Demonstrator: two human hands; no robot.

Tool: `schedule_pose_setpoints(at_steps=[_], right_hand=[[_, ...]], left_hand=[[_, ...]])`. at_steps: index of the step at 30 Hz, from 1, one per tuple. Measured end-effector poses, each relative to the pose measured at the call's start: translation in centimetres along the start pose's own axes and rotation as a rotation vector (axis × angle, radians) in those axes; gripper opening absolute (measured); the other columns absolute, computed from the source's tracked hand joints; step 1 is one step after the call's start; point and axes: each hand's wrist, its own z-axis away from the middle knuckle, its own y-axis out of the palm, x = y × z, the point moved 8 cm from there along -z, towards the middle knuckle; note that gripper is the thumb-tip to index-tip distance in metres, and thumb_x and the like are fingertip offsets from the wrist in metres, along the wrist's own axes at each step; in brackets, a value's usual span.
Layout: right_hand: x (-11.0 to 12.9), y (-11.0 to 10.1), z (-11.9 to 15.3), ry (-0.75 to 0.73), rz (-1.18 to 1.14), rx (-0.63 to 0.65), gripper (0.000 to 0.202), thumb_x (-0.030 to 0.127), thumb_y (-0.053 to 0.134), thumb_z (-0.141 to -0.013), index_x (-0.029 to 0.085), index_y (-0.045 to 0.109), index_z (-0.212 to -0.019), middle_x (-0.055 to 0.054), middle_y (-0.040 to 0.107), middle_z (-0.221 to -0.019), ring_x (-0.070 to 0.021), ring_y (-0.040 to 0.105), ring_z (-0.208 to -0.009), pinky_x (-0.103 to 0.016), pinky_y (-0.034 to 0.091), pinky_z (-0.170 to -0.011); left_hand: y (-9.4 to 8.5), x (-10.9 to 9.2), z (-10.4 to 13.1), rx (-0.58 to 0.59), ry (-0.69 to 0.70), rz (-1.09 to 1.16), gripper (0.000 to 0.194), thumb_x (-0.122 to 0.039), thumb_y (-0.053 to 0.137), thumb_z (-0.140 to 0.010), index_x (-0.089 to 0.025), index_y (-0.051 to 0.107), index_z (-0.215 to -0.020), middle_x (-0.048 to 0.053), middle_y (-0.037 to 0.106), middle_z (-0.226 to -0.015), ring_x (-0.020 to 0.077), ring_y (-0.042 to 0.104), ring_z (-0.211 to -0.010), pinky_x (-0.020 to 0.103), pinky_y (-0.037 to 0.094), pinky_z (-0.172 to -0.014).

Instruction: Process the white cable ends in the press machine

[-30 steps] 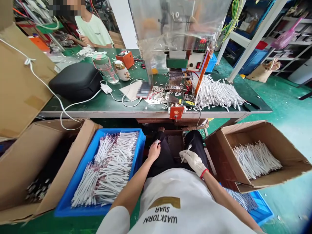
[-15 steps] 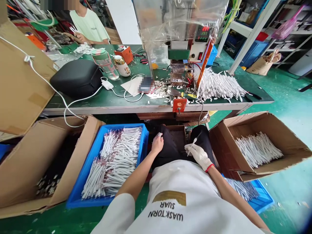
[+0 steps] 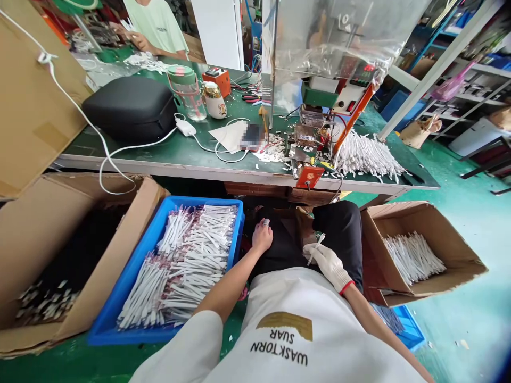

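Observation:
My left hand is bare and rests on my left thigh, its fingers curled closed. A small whitish patch shows at a fingertip; I cannot tell whether it is a covering or something held. My right hand, in a white knit glove with a red cuff, lies over my lap. It pinches a short white cable, which points up and away from me. To my left, a blue crate holds bundles of similar white cables.
An open cardboard box with white cables stands at right, another box at far left. On the green bench are a machine, a cable heap, a black case and a bottle. A co-worker sits beyond.
My view has turned and tilted, so the bench and machine lean and sit further right. Both hands keep nearly the same place on my lap, the right still holding the cable.

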Motion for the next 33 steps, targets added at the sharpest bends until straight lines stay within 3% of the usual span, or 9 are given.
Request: schedule_pose_setpoints(at_steps=[10, 15, 19, 24, 33], right_hand=[[2.5, 1.2, -0.3, -0.059, 0.119, 0.079, 0.032, 0.037, 0.059, -0.100, 0.019, 0.063, -0.125, -0.010, 0.061, -0.129, -0.0229, 0.063, -0.109, -0.042, 0.056, -0.093], [2.5, 2.0, -0.3, -0.047, 0.094, 0.107, 0.031, 0.038, 0.058, -0.100, 0.018, 0.064, -0.124, -0.010, 0.062, -0.128, -0.0224, 0.063, -0.108, -0.042, 0.055, -0.093], [2.0, 2.1, -0.2, -0.011, 0.053, 0.099, 0.029, 0.038, 0.055, -0.100, 0.019, 0.069, -0.116, -0.009, 0.069, -0.115, -0.0201, 0.067, -0.100, -0.038, 0.054, -0.091], [1.8, 1.9, 0.0, -0.004, 0.019, 0.076, 0.032, 0.036, 0.051, -0.097, 0.023, 0.077, -0.108, -0.006, 0.076, -0.099, -0.0238, 0.069, -0.099, -0.030, 0.051, -0.087], [0.8, 1.3, -0.1, 0.030, -0.002, 0.027, 0.032, 0.039, 0.059, -0.099, 0.017, 0.065, -0.121, -0.009, 0.064, -0.125, -0.0221, 0.064, -0.106, -0.042, 0.055, -0.092]], left_hand=[[-0.7, 0.5, 0.5, -0.020, -0.054, 0.042, 0.041, -0.016, 0.047, -0.094, -0.013, 0.061, -0.133, 0.019, 0.052, -0.150, 0.0346, 0.048, -0.137, 0.050, 0.040, -0.114], [-0.7, 0.3, 0.6, -0.002, -0.047, 0.032, 0.042, -0.017, 0.046, -0.095, -0.013, 0.060, -0.134, 0.018, 0.053, -0.150, 0.0341, 0.048, -0.136, 0.049, 0.041, -0.113], [-0.5, 0.1, 0.4, 0.011, -0.035, 0.025, 0.042, -0.017, 0.046, -0.095, -0.013, 0.059, -0.134, 0.018, 0.053, -0.149, 0.0338, 0.048, -0.136, 0.049, 0.041, -0.113], [-0.4, -0.1, 0.3, 0.018, -0.019, 0.027, 0.043, -0.017, 0.045, -0.095, -0.013, 0.059, -0.135, 0.019, 0.053, -0.149, 0.0340, 0.048, -0.136, 0.049, 0.042, -0.112], [-0.4, -0.2, 0.2, 0.012, 0.002, 0.017, 0.042, -0.018, 0.046, -0.095, -0.014, 0.059, -0.135, 0.018, 0.055, -0.147, 0.0320, 0.052, -0.133, 0.046, 0.044, -0.111]])
